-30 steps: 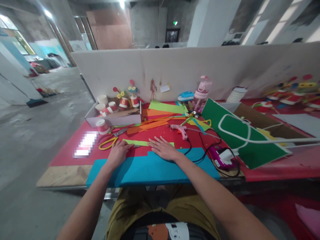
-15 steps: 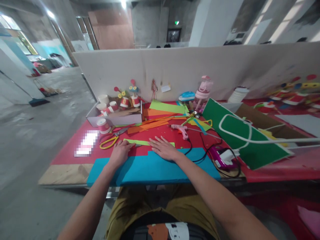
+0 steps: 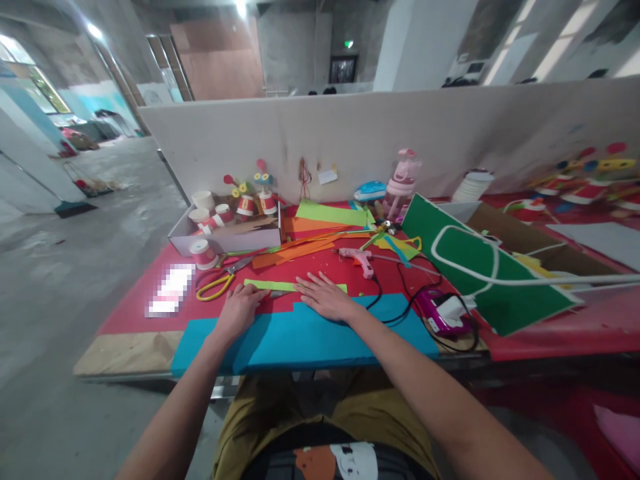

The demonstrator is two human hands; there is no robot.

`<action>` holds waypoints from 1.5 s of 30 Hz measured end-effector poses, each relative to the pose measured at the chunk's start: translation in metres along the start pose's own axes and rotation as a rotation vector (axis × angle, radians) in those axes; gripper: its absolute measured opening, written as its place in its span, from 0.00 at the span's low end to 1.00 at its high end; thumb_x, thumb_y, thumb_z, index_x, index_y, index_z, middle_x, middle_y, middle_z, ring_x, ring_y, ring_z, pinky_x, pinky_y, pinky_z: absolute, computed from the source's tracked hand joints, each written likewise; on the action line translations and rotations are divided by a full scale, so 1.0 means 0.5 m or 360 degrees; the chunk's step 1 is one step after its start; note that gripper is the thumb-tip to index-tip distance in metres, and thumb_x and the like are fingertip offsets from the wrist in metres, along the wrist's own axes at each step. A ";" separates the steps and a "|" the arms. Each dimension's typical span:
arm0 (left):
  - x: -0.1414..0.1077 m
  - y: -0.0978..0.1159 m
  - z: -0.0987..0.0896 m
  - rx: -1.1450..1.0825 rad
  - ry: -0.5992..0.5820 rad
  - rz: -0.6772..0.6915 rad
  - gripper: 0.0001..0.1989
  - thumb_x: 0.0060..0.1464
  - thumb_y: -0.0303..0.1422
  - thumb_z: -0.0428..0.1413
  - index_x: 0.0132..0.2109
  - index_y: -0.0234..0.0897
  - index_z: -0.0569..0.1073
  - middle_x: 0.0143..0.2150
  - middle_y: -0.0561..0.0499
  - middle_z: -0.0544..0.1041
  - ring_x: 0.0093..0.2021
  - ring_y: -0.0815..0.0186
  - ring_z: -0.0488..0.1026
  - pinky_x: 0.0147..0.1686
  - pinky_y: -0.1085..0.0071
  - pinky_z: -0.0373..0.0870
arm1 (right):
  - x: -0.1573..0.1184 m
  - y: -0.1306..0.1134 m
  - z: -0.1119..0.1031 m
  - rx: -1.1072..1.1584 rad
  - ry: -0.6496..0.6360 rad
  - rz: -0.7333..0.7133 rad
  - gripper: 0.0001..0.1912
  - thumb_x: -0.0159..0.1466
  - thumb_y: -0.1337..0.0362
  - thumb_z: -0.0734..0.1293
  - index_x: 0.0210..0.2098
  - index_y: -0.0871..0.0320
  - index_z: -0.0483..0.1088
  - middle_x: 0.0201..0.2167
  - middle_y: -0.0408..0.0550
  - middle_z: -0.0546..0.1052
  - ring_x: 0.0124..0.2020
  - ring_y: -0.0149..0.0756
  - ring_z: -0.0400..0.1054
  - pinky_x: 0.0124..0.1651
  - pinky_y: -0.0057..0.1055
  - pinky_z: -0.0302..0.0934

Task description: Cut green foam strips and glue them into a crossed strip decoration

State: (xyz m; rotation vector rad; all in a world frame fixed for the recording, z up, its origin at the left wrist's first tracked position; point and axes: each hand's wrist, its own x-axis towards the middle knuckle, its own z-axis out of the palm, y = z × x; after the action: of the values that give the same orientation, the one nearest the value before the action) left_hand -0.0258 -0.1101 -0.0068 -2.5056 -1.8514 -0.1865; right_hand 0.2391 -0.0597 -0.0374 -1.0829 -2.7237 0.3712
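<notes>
A narrow yellow-green paper strip [image 3: 280,287] lies across the red tabletop in front of me. My left hand [image 3: 239,310] is at its left end, fingers bent and closed on the paper, thumb pointing right. My right hand [image 3: 325,298] rests flat on the strip's right part with its fingers spread. A thin grey piece [image 3: 281,294] shows along the strip's near edge between my hands; its kind is unclear. Blue sheet material [image 3: 300,337] lies under my wrists. Yellow-handled scissors [image 3: 216,287] lie left of my left hand, and a pink glue gun [image 3: 359,259] lies beyond my right.
Orange paper strips [image 3: 295,250] and a green sheet [image 3: 330,212] lie farther back. At the back left is a box [image 3: 235,241] with paper cups and figures. A purple device [image 3: 443,313] with black cables and a green board [image 3: 475,273] are on the right.
The whole view has shifted slightly. Both hands keep their places on the paper strip, and nothing has been picked up or let go.
</notes>
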 end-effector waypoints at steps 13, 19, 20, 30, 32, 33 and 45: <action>0.009 0.028 0.001 0.0010 0.0008 0.0008 0.22 0.60 0.28 0.43 0.57 0.46 0.70 0.46 0.44 0.70 0.48 0.57 0.62 0.44 0.62 0.58 | 0.001 -0.001 0.004 -0.0032 0.0032 0.0005 0.31 0.68 0.45 0.44 0.67 0.49 0.45 0.68 0.39 0.50 0.69 0.43 0.38 0.68 0.48 0.31; 0.003 0.038 0.005 0.0009 0.0005 0.0022 0.22 0.60 0.28 0.43 0.58 0.47 0.69 0.46 0.44 0.70 0.48 0.58 0.62 0.44 0.62 0.58 | -0.003 -0.001 0.001 -0.0055 0.0039 -0.0016 0.31 0.68 0.46 0.44 0.67 0.49 0.43 0.67 0.40 0.51 0.69 0.43 0.38 0.68 0.49 0.31; 0.002 0.036 0.006 0.0009 0.0007 0.0024 0.22 0.60 0.28 0.44 0.58 0.47 0.68 0.47 0.44 0.70 0.48 0.57 0.62 0.43 0.62 0.59 | -0.002 -0.003 0.003 -0.0056 0.0049 -0.0010 0.31 0.68 0.46 0.44 0.67 0.49 0.44 0.67 0.40 0.51 0.69 0.43 0.38 0.68 0.49 0.31; 0.019 -0.015 0.002 0.0023 0.0083 -0.0032 0.21 0.58 0.28 0.46 0.56 0.44 0.71 0.45 0.44 0.71 0.47 0.56 0.63 0.46 0.61 0.59 | 0.061 -0.026 0.012 0.0155 0.0077 0.0138 0.34 0.67 0.43 0.42 0.67 0.52 0.42 0.69 0.42 0.46 0.70 0.44 0.35 0.68 0.49 0.29; 0.021 -0.020 0.002 0.0005 0.0076 -0.0016 0.22 0.58 0.27 0.46 0.57 0.44 0.71 0.45 0.44 0.71 0.47 0.56 0.63 0.46 0.61 0.59 | 0.048 -0.015 0.003 0.0240 0.0075 0.0147 0.33 0.67 0.45 0.41 0.68 0.51 0.40 0.69 0.41 0.44 0.70 0.42 0.34 0.68 0.48 0.29; 0.021 -0.022 0.001 0.0000 0.0073 -0.0009 0.22 0.58 0.27 0.45 0.57 0.44 0.71 0.45 0.44 0.71 0.47 0.56 0.64 0.46 0.60 0.59 | 0.037 -0.010 -0.001 0.0253 0.0066 0.0136 0.33 0.68 0.45 0.40 0.68 0.51 0.41 0.69 0.41 0.44 0.70 0.40 0.34 0.69 0.47 0.30; 0.025 -0.021 0.008 -0.0022 0.0053 0.0000 0.22 0.58 0.28 0.45 0.57 0.46 0.70 0.45 0.44 0.71 0.46 0.56 0.63 0.44 0.60 0.59 | -0.009 -0.004 0.009 -0.0031 0.0036 0.0058 0.30 0.68 0.47 0.44 0.66 0.49 0.46 0.67 0.41 0.52 0.69 0.41 0.39 0.68 0.48 0.32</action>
State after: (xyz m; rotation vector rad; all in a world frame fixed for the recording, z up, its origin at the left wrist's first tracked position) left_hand -0.0316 -0.0948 -0.0099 -2.4956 -1.8446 -0.2402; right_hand 0.2400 -0.0651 -0.0416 -1.1360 -2.6969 0.3362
